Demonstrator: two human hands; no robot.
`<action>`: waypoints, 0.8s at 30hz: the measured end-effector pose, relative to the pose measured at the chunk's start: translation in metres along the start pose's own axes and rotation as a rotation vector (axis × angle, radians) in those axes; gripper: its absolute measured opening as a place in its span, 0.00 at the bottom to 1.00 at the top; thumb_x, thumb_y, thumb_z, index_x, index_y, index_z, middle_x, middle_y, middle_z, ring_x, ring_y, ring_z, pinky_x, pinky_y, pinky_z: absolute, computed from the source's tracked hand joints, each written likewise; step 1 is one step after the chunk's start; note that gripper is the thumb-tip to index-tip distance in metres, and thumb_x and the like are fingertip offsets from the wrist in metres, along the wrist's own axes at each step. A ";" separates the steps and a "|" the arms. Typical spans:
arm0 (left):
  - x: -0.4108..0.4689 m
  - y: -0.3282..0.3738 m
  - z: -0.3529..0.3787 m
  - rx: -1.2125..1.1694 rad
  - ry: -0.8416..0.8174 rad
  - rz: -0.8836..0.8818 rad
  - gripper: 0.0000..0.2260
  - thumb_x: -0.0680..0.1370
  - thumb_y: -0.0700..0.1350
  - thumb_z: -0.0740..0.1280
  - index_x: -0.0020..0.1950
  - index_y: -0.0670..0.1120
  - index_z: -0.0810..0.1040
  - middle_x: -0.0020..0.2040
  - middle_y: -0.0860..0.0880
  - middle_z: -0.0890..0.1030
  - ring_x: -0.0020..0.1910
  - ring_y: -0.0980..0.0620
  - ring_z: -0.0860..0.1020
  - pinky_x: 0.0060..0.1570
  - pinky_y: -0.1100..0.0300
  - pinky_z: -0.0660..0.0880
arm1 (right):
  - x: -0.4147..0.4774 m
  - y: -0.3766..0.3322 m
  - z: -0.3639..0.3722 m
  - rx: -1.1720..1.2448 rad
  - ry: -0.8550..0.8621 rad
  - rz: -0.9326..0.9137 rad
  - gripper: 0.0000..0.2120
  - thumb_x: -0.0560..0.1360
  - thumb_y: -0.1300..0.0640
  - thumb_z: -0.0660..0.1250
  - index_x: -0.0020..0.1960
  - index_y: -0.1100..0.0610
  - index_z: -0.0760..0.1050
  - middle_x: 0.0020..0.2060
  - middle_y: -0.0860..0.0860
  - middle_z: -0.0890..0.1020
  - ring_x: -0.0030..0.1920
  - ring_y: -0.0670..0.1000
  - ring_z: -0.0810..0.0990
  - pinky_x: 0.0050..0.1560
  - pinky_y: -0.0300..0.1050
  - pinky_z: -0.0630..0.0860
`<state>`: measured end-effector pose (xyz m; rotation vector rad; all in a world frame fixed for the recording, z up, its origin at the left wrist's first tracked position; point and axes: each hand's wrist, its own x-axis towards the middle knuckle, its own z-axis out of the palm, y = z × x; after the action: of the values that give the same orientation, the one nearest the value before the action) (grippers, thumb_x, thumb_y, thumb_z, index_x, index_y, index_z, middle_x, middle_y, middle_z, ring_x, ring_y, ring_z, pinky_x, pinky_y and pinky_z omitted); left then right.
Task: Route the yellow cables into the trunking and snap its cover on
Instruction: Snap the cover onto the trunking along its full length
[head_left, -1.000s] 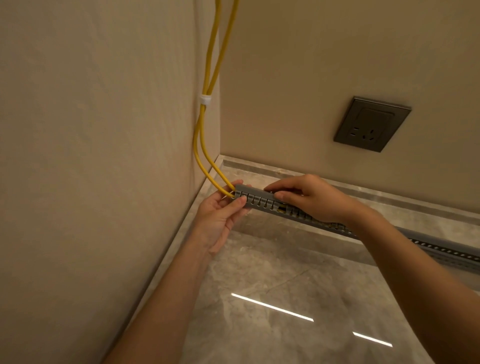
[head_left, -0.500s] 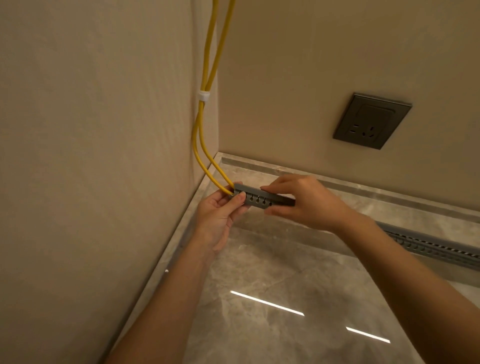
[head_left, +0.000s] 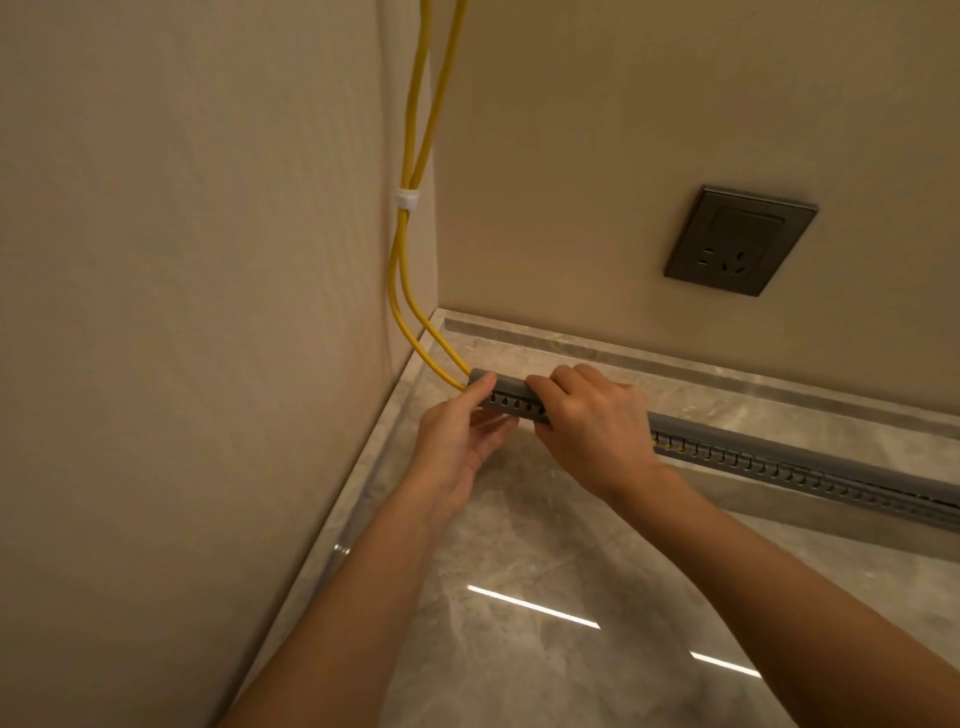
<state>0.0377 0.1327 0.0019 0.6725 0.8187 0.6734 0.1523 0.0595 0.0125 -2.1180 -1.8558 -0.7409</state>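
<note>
Two yellow cables (head_left: 410, 260) hang down the wall corner, tied by a white clip (head_left: 407, 199), and curve into the left end of a grey slotted trunking (head_left: 779, 462) lying along the marble ledge. A grey cover (head_left: 506, 387) sits on top of the trunking. My left hand (head_left: 457, 441) holds the trunking's left end, thumb on its top edge. My right hand (head_left: 587, 421) grips the trunking just right of that, fingers curled over the cover. Bits of yellow show through the slots near my right wrist.
A dark wall socket (head_left: 740, 240) sits on the back wall above the trunking. The beige side wall (head_left: 182, 312) stands close on the left. The polished marble floor (head_left: 519, 623) lies below the raised ledge (head_left: 675, 374).
My right hand slid left along the trunking toward the corner end and closed over the cover. The left hand stayed at the left end.
</note>
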 end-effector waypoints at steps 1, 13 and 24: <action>0.000 0.002 0.002 0.110 0.053 -0.052 0.13 0.76 0.51 0.67 0.50 0.41 0.78 0.42 0.44 0.78 0.41 0.48 0.79 0.34 0.60 0.79 | -0.001 0.000 0.001 0.001 0.021 -0.006 0.10 0.60 0.63 0.76 0.41 0.58 0.81 0.30 0.52 0.79 0.28 0.53 0.76 0.23 0.37 0.62; 0.008 -0.009 0.019 0.389 0.350 0.081 0.14 0.73 0.53 0.64 0.31 0.46 0.71 0.28 0.50 0.68 0.26 0.52 0.65 0.26 0.60 0.61 | -0.005 0.000 0.015 0.093 0.058 0.013 0.09 0.59 0.64 0.74 0.39 0.59 0.80 0.29 0.52 0.79 0.28 0.53 0.76 0.21 0.42 0.71; 0.013 -0.011 0.012 0.438 0.321 0.064 0.13 0.73 0.52 0.64 0.35 0.45 0.71 0.30 0.50 0.68 0.27 0.52 0.64 0.27 0.60 0.62 | 0.000 0.002 0.009 0.116 -0.023 -0.030 0.10 0.54 0.62 0.77 0.34 0.58 0.79 0.25 0.51 0.77 0.23 0.53 0.75 0.22 0.37 0.62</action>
<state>0.0571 0.1322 -0.0056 1.0040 1.2665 0.6743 0.1558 0.0635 0.0056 -2.0397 -1.8974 -0.6012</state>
